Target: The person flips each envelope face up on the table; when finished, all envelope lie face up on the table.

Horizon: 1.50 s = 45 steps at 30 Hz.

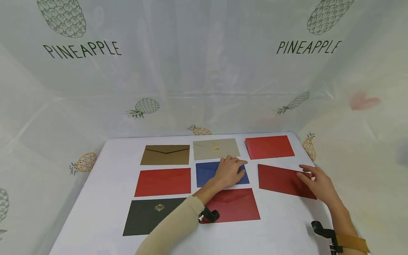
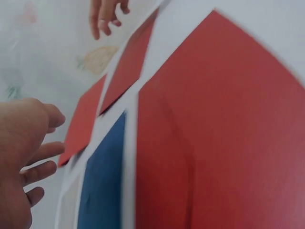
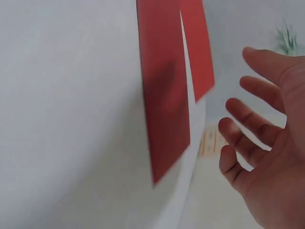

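Over the blue envelope (image 1: pixel 205 173) in the middle of the table, my left hand (image 1: pixel 228 171) hovers with its fingers spread and holds nothing. The left wrist view shows the same hand (image 2: pixel 24 157) apart from the paper. At the right, my right hand (image 1: pixel 320 184) is above the outer end of a dark red envelope (image 1: pixel 280 179), which lies askew. Its fingers (image 3: pixel 252 124) are loosely bent with nothing between them, and a gap shows between hand and envelope in the right wrist view. Another red envelope (image 1: pixel 229 205) lies beneath my left wrist.
Around these lie a brown envelope (image 1: pixel 165 157), a cream envelope (image 1: pixel 207 148) with a gold seal, a bright red envelope (image 1: pixel 271 147) at back right, a red envelope (image 1: pixel 162 182) and a dark green envelope (image 1: pixel 143 216) partly under my left sleeve. A pineapple-print sheet (image 1: pixel 197 71) hangs behind the white table (image 1: pixel 95 205).
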Tool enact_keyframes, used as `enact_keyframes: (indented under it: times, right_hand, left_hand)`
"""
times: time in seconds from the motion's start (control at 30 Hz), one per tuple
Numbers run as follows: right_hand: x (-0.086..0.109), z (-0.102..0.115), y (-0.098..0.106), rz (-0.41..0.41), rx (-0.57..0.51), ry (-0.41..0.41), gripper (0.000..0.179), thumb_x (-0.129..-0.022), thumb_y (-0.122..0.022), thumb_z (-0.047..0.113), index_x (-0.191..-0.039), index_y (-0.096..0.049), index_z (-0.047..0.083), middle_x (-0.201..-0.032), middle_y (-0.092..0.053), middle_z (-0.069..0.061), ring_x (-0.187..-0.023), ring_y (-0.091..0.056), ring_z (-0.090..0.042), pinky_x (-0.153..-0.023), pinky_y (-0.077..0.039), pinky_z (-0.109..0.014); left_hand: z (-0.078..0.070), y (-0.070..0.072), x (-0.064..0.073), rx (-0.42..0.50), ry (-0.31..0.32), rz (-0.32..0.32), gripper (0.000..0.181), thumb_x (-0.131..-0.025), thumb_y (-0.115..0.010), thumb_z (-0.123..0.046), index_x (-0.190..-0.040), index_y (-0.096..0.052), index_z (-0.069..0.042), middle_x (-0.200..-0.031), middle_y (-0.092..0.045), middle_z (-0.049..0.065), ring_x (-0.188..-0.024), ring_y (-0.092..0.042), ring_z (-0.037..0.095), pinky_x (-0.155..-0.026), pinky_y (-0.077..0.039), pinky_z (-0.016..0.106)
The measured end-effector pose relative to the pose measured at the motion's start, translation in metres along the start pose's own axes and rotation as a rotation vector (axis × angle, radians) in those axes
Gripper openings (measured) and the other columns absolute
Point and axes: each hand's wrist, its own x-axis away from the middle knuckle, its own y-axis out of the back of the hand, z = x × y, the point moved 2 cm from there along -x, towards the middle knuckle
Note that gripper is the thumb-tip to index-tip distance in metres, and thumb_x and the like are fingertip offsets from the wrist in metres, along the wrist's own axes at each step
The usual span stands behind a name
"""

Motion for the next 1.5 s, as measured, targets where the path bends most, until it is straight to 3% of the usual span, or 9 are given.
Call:
enact_keyframes:
  times: [0.2,0.47,0.7,0.8,0.87,1.07,1.17,1.27,1.5]
  right_hand:
    - [0.02,-0.027,0.002,0.068,-0.007,-0.125,0.069,-0.101,-0.058,0.044,-0.146,-0.042,-0.005,-0.13,-0.043,-0.037,-0.104,-0.05,-0.047,-0.062,-0.054,-0.035]
    - [0.028,-0.032,-0.003,0.157,-0.112,-0.254,0.079,-0.102,-0.05,0.052,-0.152,-0.031,-0.005,-0.141,-0.039,-0.039,-0.118,-0.047,-0.054,-0.077,-0.056,-0.048]
    - [0.031,-0.026,-0.006,0.126,-0.265,-0.423,0.082,-0.102,-0.043,0.058,-0.158,-0.024,0.001,-0.152,-0.031,-0.037,-0.135,-0.03,-0.056,-0.095,-0.043,-0.068]
    - [0.031,-0.026,-0.005,0.104,-0.298,-0.456,0.081,-0.102,-0.042,0.058,-0.158,-0.024,0.002,-0.153,-0.03,-0.036,-0.137,-0.028,-0.054,-0.096,-0.042,-0.066]
    - [0.031,-0.025,-0.005,0.093,-0.311,-0.454,0.079,-0.102,-0.042,0.056,-0.158,-0.025,0.003,-0.153,-0.03,-0.035,-0.135,-0.031,-0.051,-0.09,-0.048,-0.056]
    - [0.032,-0.023,-0.006,-0.036,-0.398,-0.393,0.065,-0.105,-0.047,0.045,-0.157,-0.034,0.008,-0.137,-0.047,-0.018,-0.105,-0.053,-0.02,-0.071,-0.045,-0.022]
    - [0.033,-0.022,-0.006,-0.137,-0.502,-0.367,0.057,-0.104,-0.054,0.032,-0.154,-0.04,0.007,-0.113,-0.055,0.002,-0.086,-0.055,-0.005,-0.067,-0.047,-0.017]
    - [0.033,-0.021,-0.004,-0.206,-0.585,-0.346,0.056,-0.103,-0.058,0.022,-0.153,-0.041,0.006,-0.095,-0.056,0.015,-0.08,-0.054,0.0,-0.065,-0.047,-0.015]
    - [0.033,-0.015,0.0,-0.236,-0.549,-0.357,0.046,-0.102,-0.06,0.028,-0.144,-0.054,0.011,-0.095,-0.056,0.015,-0.087,-0.054,-0.002,-0.068,-0.047,-0.015]
  left_hand:
    - [-0.028,-0.026,-0.002,-0.031,-0.016,0.116,0.048,-0.1,-0.059,-0.041,-0.147,-0.052,-0.031,-0.132,-0.065,-0.008,-0.121,-0.052,0.016,-0.093,-0.04,0.037]
    - [-0.044,-0.041,-0.007,-0.015,0.009,0.179,0.057,-0.1,-0.059,-0.041,-0.153,-0.042,-0.031,-0.127,-0.067,-0.012,-0.125,-0.049,0.014,-0.097,-0.037,0.037]
    - [-0.048,-0.042,-0.008,0.016,0.03,0.187,0.056,-0.1,-0.059,-0.04,-0.153,-0.043,-0.032,-0.121,-0.069,-0.012,-0.124,-0.05,0.013,-0.095,-0.037,0.035]
    - [-0.047,-0.043,-0.008,0.041,0.027,0.177,0.056,-0.1,-0.059,-0.04,-0.152,-0.043,-0.031,-0.126,-0.067,-0.011,-0.124,-0.05,0.015,-0.093,-0.038,0.035]
    - [-0.046,-0.044,-0.008,0.07,0.035,0.166,0.055,-0.1,-0.06,-0.039,-0.152,-0.044,-0.031,-0.129,-0.066,-0.01,-0.122,-0.052,0.016,-0.091,-0.038,0.035]
    - [-0.039,-0.042,-0.008,0.248,0.088,0.07,0.052,-0.098,-0.061,-0.026,-0.148,-0.049,-0.025,-0.126,-0.066,-0.009,-0.113,-0.057,0.014,-0.086,-0.039,0.034]
    - [-0.036,-0.04,-0.009,0.406,0.087,0.028,0.052,-0.096,-0.062,-0.018,-0.147,-0.05,-0.02,-0.127,-0.064,-0.004,-0.104,-0.06,0.007,-0.084,-0.042,0.025]
    - [-0.035,-0.038,-0.009,0.58,0.083,-0.011,0.054,-0.095,-0.061,-0.007,-0.147,-0.049,-0.014,-0.127,-0.061,0.002,-0.092,-0.061,0.004,-0.078,-0.046,0.017]
    - [-0.03,-0.03,-0.008,0.835,0.088,-0.106,0.055,-0.094,-0.063,0.0,-0.146,-0.051,-0.014,-0.114,-0.061,0.005,-0.086,-0.064,0.0,-0.07,-0.051,0.015]
